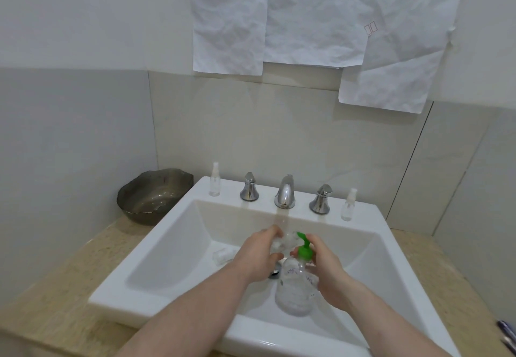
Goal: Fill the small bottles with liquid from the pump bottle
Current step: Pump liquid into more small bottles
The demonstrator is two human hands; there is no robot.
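- Two hands over the sink (156, 247): your left hand (258, 256) grasps a small bottle (282, 242) at the green pump (303, 247).
- Your right hand (326, 270) grips the pump bottle (294, 289).
- Two bottles (214, 179) stand beside the taps (284, 192).

A beige speckled desk (69, 267) is carrying a white rectangular sink (156, 247) set into its middle. A dark, dented metal bowl (152, 194) is sitting on the desk at the back left corner, just beside the sink's rim. On the sink's back ledge, a clear small spray bottle (214, 180) is standing upright at the left end and another spray bottle (348, 205) at the right end, with two chrome handles and a chrome faucet (285, 192) between them. Inside the basin, a small clear cap (222, 255) is lying on its side. At the desk's far right edge, some dark pens (506, 334) are lying.
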